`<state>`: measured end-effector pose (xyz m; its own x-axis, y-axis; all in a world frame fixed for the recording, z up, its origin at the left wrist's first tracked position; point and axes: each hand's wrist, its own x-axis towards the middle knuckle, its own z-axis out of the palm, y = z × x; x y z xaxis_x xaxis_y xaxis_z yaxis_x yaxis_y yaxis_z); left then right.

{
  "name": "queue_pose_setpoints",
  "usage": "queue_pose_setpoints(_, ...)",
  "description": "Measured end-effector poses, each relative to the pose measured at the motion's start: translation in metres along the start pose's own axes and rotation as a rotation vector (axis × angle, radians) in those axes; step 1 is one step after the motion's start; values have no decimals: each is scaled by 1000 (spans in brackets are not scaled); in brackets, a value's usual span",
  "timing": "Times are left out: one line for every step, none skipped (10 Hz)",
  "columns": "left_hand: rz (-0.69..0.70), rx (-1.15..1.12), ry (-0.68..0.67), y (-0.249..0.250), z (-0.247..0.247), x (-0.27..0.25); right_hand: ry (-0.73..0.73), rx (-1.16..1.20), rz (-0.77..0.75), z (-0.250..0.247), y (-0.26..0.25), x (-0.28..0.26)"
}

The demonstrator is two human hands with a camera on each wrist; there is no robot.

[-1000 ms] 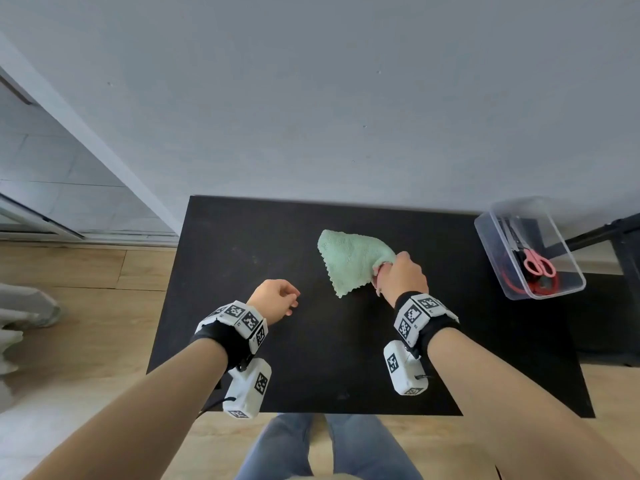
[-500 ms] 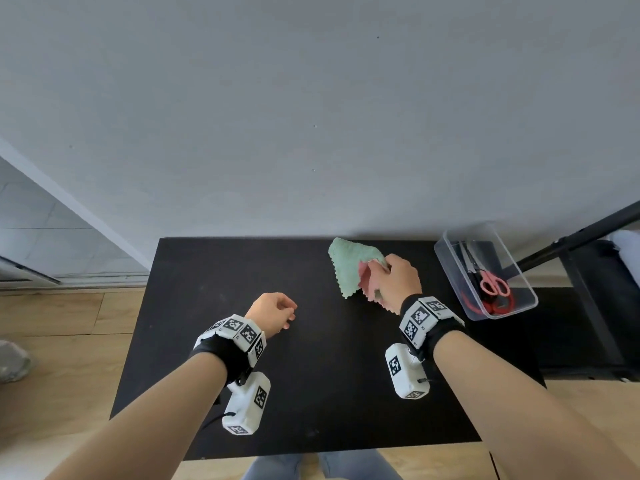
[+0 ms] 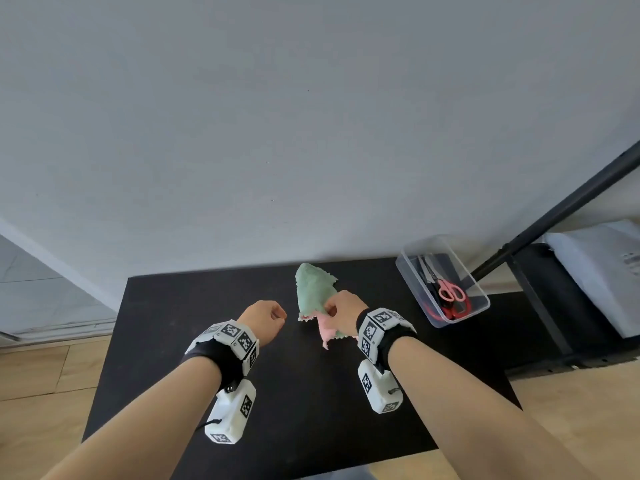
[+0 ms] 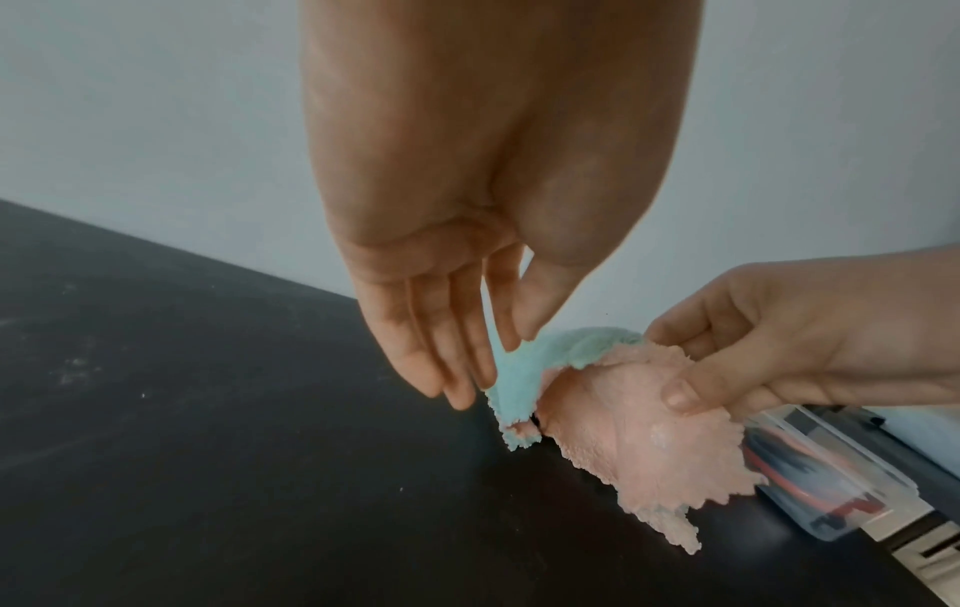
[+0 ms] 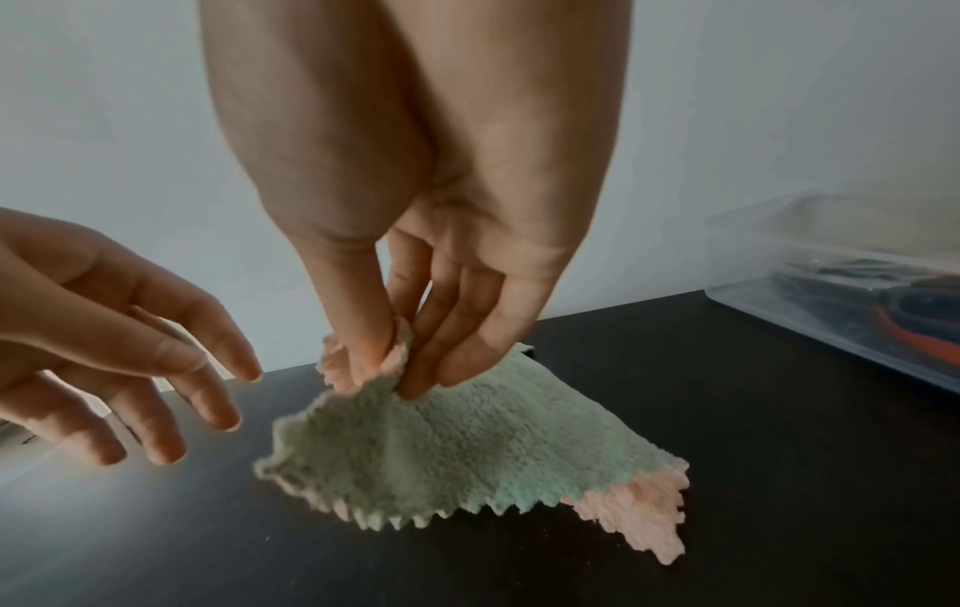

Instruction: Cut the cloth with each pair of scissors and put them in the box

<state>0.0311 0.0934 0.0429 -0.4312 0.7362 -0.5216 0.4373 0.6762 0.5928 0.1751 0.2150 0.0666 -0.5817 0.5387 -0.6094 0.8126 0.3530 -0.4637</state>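
A small cloth (image 3: 313,292), green on one side and pink on the other with zigzag edges, lies partly lifted on the black table (image 3: 173,306). My right hand (image 3: 341,311) pinches a pink corner of the cloth (image 5: 415,443) between thumb and fingers and holds it up. Just left of the cloth (image 4: 639,415) hovers my left hand (image 3: 265,317), its fingers (image 4: 457,349) relaxed, straight and holding nothing. A clear plastic box (image 3: 408,271) at the table's right back corner holds several pairs of scissors, one with pink handles (image 3: 450,292).
A grey wall rises right behind the table. A black slanted bar (image 3: 554,216) and a dark stand with a white object (image 3: 602,271) are to the right of the box. Wooden floor shows around the table.
The head view has tilted up, so the table sits lower in the picture. My right hand has turned the cloth and lifted its corner, so more pink shows. The left hand has moved closer to the cloth.
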Motion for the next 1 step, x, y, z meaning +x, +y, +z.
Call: queue_pose_setpoints(5,48,26,2,-8,0,-26,-45,-1,1,0,5)
